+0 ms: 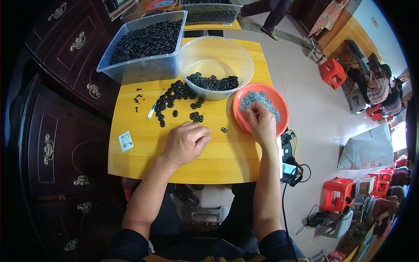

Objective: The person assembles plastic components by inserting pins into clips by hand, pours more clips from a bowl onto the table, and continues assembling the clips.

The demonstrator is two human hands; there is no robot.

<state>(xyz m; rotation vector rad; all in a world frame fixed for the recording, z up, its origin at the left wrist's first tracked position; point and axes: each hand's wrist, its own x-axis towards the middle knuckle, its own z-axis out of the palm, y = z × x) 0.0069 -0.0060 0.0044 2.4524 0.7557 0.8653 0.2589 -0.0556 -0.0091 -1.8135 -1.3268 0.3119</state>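
Observation:
My left hand rests on the yellow table with its fingers curled in, the thumb lying near the index finger; whatever is under them is hidden. Just beyond it sits a small cluster of black oval parts with holes. One single black oval part lies to its right. Over the near side of an orange-red bowl my right hand is closed in a pinch, and I cannot make out what the fingertips hold. Small silvery metal pieces, like screws or pins, fill the bowl.
A clear round tub of black parts stands behind, beside a full clear bin. Loose black parts, a pen and a white label lie on the table. Dark drawers flank the left; people sit far right.

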